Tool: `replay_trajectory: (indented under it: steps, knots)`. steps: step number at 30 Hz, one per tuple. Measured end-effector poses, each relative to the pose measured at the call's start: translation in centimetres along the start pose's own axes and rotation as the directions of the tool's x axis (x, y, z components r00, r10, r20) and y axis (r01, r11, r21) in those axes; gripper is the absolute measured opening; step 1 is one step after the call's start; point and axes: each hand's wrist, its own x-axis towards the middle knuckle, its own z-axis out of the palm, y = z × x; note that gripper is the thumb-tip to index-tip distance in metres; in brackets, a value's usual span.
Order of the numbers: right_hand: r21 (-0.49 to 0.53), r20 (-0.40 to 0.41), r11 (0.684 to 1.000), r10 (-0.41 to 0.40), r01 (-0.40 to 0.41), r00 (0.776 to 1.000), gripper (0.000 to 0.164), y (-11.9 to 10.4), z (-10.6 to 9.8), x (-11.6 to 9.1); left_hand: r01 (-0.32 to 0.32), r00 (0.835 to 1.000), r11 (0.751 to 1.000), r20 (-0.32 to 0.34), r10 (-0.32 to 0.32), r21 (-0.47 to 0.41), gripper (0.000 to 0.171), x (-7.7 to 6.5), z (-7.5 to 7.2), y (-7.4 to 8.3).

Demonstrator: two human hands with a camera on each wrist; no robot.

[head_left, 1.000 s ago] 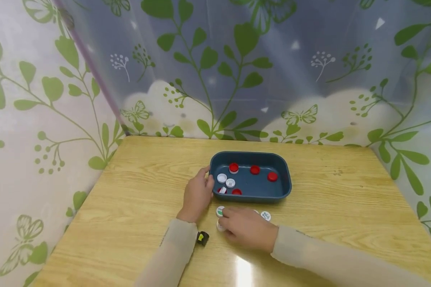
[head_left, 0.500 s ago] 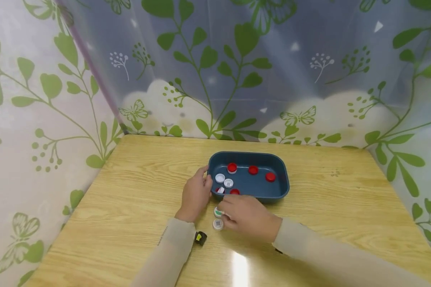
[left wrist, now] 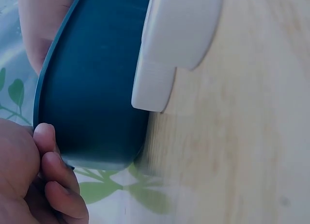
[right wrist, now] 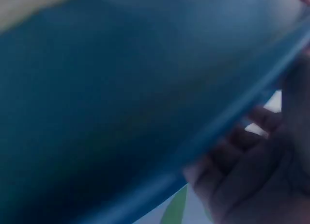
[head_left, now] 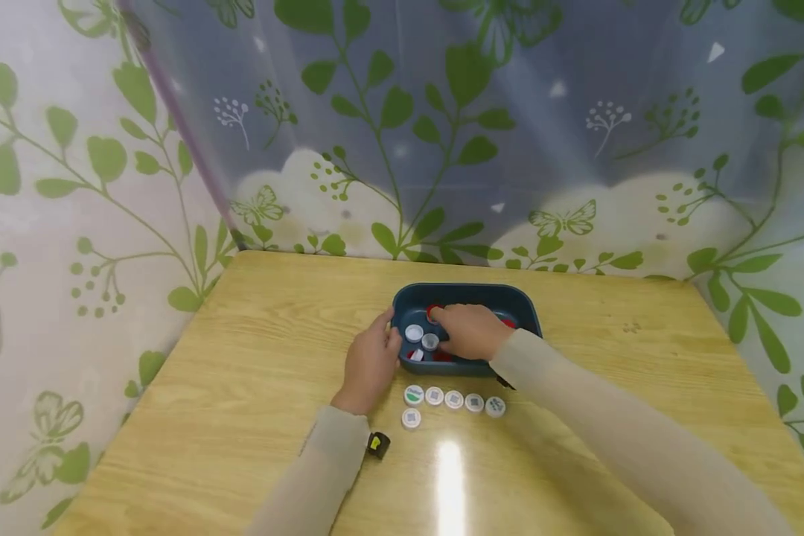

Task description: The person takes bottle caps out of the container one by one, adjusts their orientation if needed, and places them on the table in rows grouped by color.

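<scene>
My left hand [head_left: 367,365] grips the left end of a dark blue rectangular tray [head_left: 455,368]; its fingertips [left wrist: 46,136] curl at the rim in the left wrist view. Inside the tray, my right hand [head_left: 472,329] reaches down with its fingers by a red bottle cap [head_left: 432,313]. That hand hides part of the tray floor. Left of it lie two white bottle caps [head_left: 413,333], their hollow sides up. Another red cap [head_left: 509,324] shows beyond the wrist. In the right wrist view the fingers [right wrist: 198,173] are loosely bent behind the tray wall.
In front of the tray, a row of white bottle caps [head_left: 454,400] with printed tops lies on the wooden table [head_left: 261,357]. One more white cap [head_left: 412,418] lies below the row's left end. A patterned curtain [head_left: 348,186] stands behind the table.
My right hand has moved from the caps in front of the tray up into the tray, uncovering the row. My left hand stays at the tray's left end.
</scene>
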Motion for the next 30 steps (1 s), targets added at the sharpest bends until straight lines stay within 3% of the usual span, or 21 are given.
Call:
replay_trajectory:
  steps: [4, 10, 20, 30]
  knots:
    - [-0.024, 0.035, 0.996, -0.087, 0.088, 0.996, 0.029, -0.2, 1.2, 1.8, 0.0, 1.0, 1.0, -0.001, 0.0, 0.013, 0.047, -0.1, -0.1, -0.5]
    - [-0.021, -0.041, 0.987, -0.157, 0.156, 0.987, 0.008, -1.1, 2.0, 1.9, 0.012, 1.0, 1.0, 0.014, -0.012, -0.005, 0.047, -0.1, -0.3, -0.4]
    - [0.064, -0.122, 0.989, -0.124, 0.132, 0.985, 0.006, -0.1, 3.1, 1.2, -0.022, 0.999, 1.0, 0.025, 0.022, -0.005, 0.045, 0.0, 0.4, 0.1]
    - [0.062, -0.12, 0.989, -0.123, 0.131, 0.985, 0.008, -0.5, 2.8, 1.5, -0.044, 0.999, 0.997, 0.005, 0.044, 0.059, 0.044, -0.1, -0.3, 0.2]
